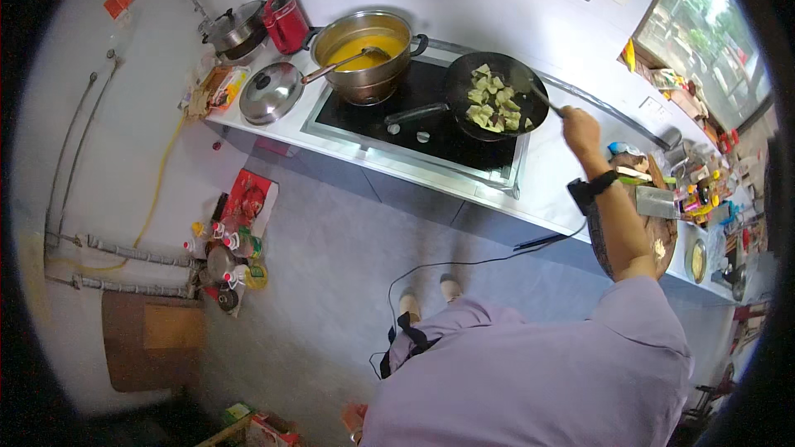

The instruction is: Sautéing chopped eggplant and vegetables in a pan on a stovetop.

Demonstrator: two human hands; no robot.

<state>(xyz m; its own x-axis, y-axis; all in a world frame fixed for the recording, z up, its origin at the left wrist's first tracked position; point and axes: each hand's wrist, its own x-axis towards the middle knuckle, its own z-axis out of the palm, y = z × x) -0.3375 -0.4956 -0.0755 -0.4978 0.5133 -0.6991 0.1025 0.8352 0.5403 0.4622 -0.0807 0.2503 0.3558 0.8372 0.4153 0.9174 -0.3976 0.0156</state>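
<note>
My right hand [581,131] grips the handle of a spatula [548,99], whose head reaches into the right side of a dark wok [463,77]. Torn pale-green leaf pieces [497,101], which look like cabbage, lie in the wok. It sits on the right part of a black glass cooktop [416,115], its handle [417,113] pointing left. A large two-handled steel pot [366,84] stands on the left part. It holds yellow liquid [354,51] with a ladle [345,64] resting across its rim. My left hand is out of view.
A domed steel lid [271,94] and a red jug [286,23] stand left of the pot. At right, a cleaver [657,202] lies on a round wooden chopping board [655,239] near several bottles [702,198]. A black cable [447,264] trails from the counter. Oil bottles [248,276] stand on the floor.
</note>
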